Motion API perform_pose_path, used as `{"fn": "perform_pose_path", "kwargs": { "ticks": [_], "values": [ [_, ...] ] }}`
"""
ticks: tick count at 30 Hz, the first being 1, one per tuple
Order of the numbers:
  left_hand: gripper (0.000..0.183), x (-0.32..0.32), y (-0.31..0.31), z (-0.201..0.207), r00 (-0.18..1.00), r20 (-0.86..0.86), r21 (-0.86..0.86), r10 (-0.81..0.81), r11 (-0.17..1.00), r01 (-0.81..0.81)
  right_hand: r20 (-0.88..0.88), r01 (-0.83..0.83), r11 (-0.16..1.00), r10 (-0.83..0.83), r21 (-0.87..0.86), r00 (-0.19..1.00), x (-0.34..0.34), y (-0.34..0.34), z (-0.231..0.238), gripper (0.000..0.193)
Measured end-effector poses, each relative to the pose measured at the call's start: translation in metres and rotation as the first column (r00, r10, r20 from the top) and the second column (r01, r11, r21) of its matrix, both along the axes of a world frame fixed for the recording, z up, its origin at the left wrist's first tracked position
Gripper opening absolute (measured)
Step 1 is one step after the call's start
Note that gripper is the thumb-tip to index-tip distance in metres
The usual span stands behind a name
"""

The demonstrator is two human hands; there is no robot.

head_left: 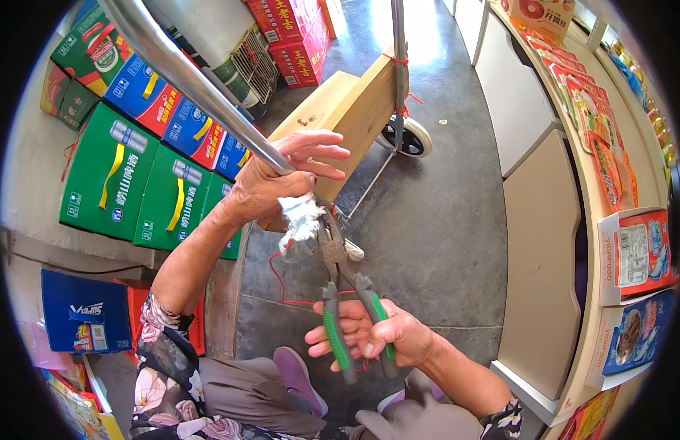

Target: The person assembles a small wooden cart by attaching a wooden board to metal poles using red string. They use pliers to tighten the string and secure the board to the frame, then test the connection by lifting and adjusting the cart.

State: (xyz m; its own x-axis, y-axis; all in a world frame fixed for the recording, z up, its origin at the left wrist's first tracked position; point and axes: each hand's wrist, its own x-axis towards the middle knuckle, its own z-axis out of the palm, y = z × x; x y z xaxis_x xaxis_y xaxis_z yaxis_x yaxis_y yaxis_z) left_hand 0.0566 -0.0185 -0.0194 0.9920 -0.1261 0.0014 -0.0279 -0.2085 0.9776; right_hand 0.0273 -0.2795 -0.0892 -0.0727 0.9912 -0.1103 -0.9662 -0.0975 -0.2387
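My left hand [281, 176] is closed around a shiny metal tube [200, 95], its thumb across the tube and its fingers partly stretched out. Just below the thumb, a crumpled white wrapping [300, 216] covers something I cannot make out. My right hand [384, 334] grips pliers [332, 253] by their grey and green handles, which are spread apart. The pliers' jaws point up to the wrapping and the lower end of the tube. Thin red wire [275, 271] loops down from the wrapping and passes behind the handles.
A wooden box-like board frame [354, 106] lies beyond my left hand, against an upright pole and a wheel [414, 138]. Green cartons [105, 176] are stacked at left. Cabinets [541, 271] with snack packets line the right. My purple shoes [299, 381] are below.
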Motion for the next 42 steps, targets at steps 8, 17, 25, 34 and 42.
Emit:
{"fn": "perform_pose_path", "kwargs": {
  "ticks": [8,17,25,34,42],
  "values": [
    [0.033,-0.029,-0.006,-0.006,0.957,0.193,0.218,0.216,0.942,-0.256,0.153,0.12,0.985,-0.101,-0.121,0.983,-0.002,-0.032,-0.018,0.08],
    [0.053,-0.053,-0.016,-0.012,0.85,0.369,0.18,0.376,0.868,-0.462,0.289,0.448,0.782,-0.351,-0.433,0.891,-0.035,-0.069,-0.071,0.066],
    [0.026,-0.069,-0.017,-0.031,0.717,0.632,0.527,0.295,0.515,-0.676,0.734,0.765,0.321,0.62,-0.559,0.277,-0.026,-0.089,-0.155,0.015],
    [0.014,-0.063,-0.02,-0.028,0.701,0.689,0.571,0.187,0.456,-0.683,0.766,0.712,0.419,0.587,-0.564,0.262,-0.04,-0.092,-0.181,0.023],
    [0.01,-0.063,-0.022,-0.022,0.669,0.709,0.418,0.223,0.632,-0.653,0.721,0.671,0.372,0.591,-0.641,0.362,-0.043,-0.089,-0.175,0.031]
  ]
}}
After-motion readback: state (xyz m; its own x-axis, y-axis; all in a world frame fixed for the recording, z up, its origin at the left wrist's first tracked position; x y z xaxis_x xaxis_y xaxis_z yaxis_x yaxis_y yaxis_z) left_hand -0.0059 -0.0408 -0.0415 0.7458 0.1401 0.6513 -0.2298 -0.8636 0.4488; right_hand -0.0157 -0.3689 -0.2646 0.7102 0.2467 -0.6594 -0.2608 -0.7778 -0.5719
